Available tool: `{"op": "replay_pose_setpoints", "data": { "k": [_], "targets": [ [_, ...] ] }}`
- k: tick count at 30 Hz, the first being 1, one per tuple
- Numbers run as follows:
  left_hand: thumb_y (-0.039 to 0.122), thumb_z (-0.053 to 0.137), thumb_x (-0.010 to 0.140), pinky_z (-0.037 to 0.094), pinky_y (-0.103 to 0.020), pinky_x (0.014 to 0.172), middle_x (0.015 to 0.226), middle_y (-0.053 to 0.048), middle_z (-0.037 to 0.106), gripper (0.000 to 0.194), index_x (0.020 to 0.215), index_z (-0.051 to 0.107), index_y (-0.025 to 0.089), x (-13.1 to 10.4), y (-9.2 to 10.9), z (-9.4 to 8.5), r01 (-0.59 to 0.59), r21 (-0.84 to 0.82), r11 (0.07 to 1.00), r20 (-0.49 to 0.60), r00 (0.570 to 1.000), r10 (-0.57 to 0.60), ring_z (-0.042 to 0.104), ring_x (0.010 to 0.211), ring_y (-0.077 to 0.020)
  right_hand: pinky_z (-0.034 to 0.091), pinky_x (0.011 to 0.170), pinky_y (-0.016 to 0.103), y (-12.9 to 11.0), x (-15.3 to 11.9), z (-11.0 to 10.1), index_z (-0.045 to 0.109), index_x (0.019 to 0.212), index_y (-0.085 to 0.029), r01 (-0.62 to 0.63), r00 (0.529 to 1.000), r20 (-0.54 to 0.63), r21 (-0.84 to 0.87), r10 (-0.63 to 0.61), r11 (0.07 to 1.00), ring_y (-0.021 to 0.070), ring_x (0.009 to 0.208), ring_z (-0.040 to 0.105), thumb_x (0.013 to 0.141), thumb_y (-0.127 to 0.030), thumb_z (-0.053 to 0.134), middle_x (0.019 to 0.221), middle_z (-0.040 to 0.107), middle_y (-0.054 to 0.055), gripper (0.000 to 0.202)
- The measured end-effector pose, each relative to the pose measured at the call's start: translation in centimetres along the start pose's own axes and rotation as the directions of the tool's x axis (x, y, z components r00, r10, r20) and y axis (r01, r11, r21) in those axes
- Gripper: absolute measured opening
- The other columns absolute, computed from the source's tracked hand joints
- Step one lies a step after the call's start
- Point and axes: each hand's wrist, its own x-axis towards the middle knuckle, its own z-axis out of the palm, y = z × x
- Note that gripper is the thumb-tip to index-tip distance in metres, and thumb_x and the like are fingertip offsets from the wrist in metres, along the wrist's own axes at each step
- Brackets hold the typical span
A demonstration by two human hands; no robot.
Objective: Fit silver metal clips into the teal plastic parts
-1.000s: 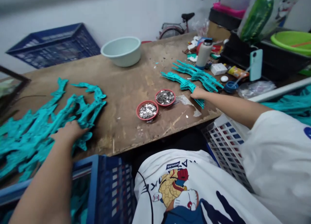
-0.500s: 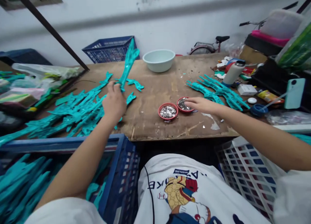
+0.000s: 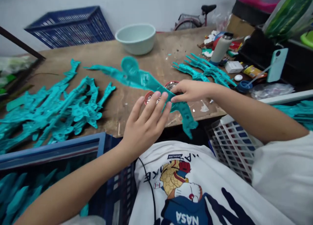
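Note:
A long teal plastic piece [image 3: 144,80] with a rounded lobe and a bent end hangs above the table's front edge. My left hand [image 3: 146,120] has its fingers laid along the middle of this piece; the thumb is hidden. From the right, my right hand [image 3: 192,91] meets the same piece with thumb and forefinger pinched at its edge; anything small between them is hidden. Behind the hands, partly covered, are two small red baskets of shiny metal bits, the nearer basket [image 3: 148,96] and the farther basket [image 3: 171,84].
A heap of teal pieces [image 3: 58,111] lies left, more teal pieces [image 3: 205,68] right. A pale basin [image 3: 135,39] stands at the back, near a blue crate [image 3: 70,24]. Below the edge are another blue crate [image 3: 102,153] and a white crate [image 3: 232,147]. A bottle [image 3: 221,49] stands right.
My left hand has brought the teal piece from the left to the middle, turning it nearly level. My right hand has left the farther red basket and come to the piece. The view has shifted.

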Motion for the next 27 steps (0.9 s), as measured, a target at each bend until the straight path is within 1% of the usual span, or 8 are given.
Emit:
{"op": "replay_pose_setpoints", "data": {
  "k": [4, 6, 8, 12, 14, 16, 20, 27],
  "targets": [
    [0.013, 0.054, 0.129, 0.043, -0.077, 0.161, 0.201, -0.027, 0.06, 0.065, 0.194, 0.059, 0.015, 4.1, -0.9, 2.3, 0.083, -0.056, 0.995, 0.247, 0.967, -0.067, 0.052, 0.194, -0.0466, 0.055, 0.082, 0.032, 1.7, 1.1, 0.0, 0.09, 0.107, -0.022, -0.018, 0.978, 0.208, 0.01, 0.016, 1.0, 0.0203, 0.087, 0.071, 0.118, -0.041, 0.077, 0.093, 0.082, 0.0, 0.026],
    [0.008, 0.049, 0.127, 0.059, -0.074, 0.148, 0.176, -0.032, 0.08, 0.062, 0.187, 0.065, 0.009, 6.2, -1.3, 2.9, 0.094, -0.033, 0.995, 0.451, 0.89, -0.069, 0.073, 0.176, -0.0492, 0.056, 0.084, 0.031, 2.5, 1.9, 0.5, 0.09, 0.106, -0.023, -0.036, 0.959, 0.281, 0.021, 0.028, 0.999, 0.0196, 0.088, 0.073, 0.117, -0.04, 0.083, 0.095, 0.083, -0.001, 0.022],
    [0.002, 0.046, 0.122, 0.076, -0.063, 0.123, 0.145, -0.031, 0.092, 0.058, 0.173, 0.073, 0.005, 7.3, -1.7, 3.4, 0.085, -0.005, 0.996, 0.646, 0.76, -0.062, 0.092, 0.146, -0.0481, 0.059, 0.088, 0.033, 4.0, 2.5, 0.9, 0.095, 0.115, -0.023, -0.092, 0.943, 0.327, 0.076, 0.062, 0.993, 0.0205, 0.093, 0.078, 0.121, -0.04, 0.081, 0.102, 0.089, 0.0, 0.023],
    [-0.005, 0.048, 0.114, 0.078, -0.046, 0.098, 0.134, -0.027, 0.093, 0.051, 0.154, 0.076, 0.008, 6.1, -3.0, 5.2, 0.1, -0.024, 0.995, 0.854, 0.52, -0.032, 0.098, 0.122, -0.0426, 0.069, 0.109, 0.046, 10.0, 3.1, 1.0, 0.1, 0.142, -0.021, -0.282, 0.958, 0.052, -0.013, 0.282, 0.959, 0.0312, 0.115, 0.089, 0.125, -0.033, 0.069, 0.127, 0.097, 0.011, 0.038],
    [-0.001, 0.051, 0.115, 0.077, -0.043, 0.096, 0.132, -0.027, 0.094, 0.046, 0.153, 0.076, 0.01, 4.6, -3.9, 6.6, 0.132, -0.009, 0.991, 0.897, 0.439, -0.05, 0.099, 0.12, -0.0412, 0.069, 0.12, 0.054, 13.2, 3.5, 1.3, 0.1, 0.15, -0.017, -0.371, 0.927, -0.127, -0.169, 0.353, 0.913, 0.0393, 0.13, 0.089, 0.121, -0.026, 0.069, 0.137, 0.097, 0.017, 0.043],
    [0.003, 0.055, 0.117, 0.078, -0.044, 0.095, 0.128, -0.028, 0.095, 0.04, 0.149, 0.08, 0.009, 3.6, -4.5, 7.8, 0.161, 0.023, 0.987, 0.921, 0.38, -0.083, 0.1, 0.118, -0.0421, 0.067, 0.128, 0.057, 15.4, 4.0, 1.9, 0.098, 0.158, -0.014, -0.439, 0.898, -0.17, -0.275, 0.407, 0.855, 0.0435, 0.142, 0.088, 0.118, -0.021, 0.071, 0.147, 0.095, 0.02, 0.048],
    [-0.003, 0.048, 0.115, 0.08, -0.051, 0.098, 0.131, -0.033, 0.094, 0.048, 0.146, 0.085, 0.004, 3.7, -4.6, 8.1, 0.183, 0.072, 0.981, 0.919, 0.369, -0.136, 0.099, 0.122, -0.047, 0.064, 0.132, 0.054, 15.9, 5.3, 3.6, 0.093, 0.167, -0.014, -0.45, 0.891, -0.125, -0.384, 0.437, 0.806, 0.0453, 0.156, 0.083, 0.121, -0.024, 0.076, 0.162, 0.09, 0.022, 0.05],
    [0.009, 0.062, 0.122, 0.078, -0.045, 0.099, 0.142, -0.022, 0.094, 0.036, 0.143, 0.09, 0.015, 6.2, -3.3, 7.6, 0.021, -0.145, 0.989, 0.842, 0.528, 0.112, 0.094, 0.133, -0.041, 0.066, 0.124, 0.051, 15.0, 6.8, 5.5, 0.099, 0.152, -0.013, -0.391, 0.911, -0.046, -0.406, 0.409, 0.826, 0.0433, 0.149, 0.084, 0.12, -0.018, 0.068, 0.156, 0.092, 0.022, 0.044]
  ]
}}
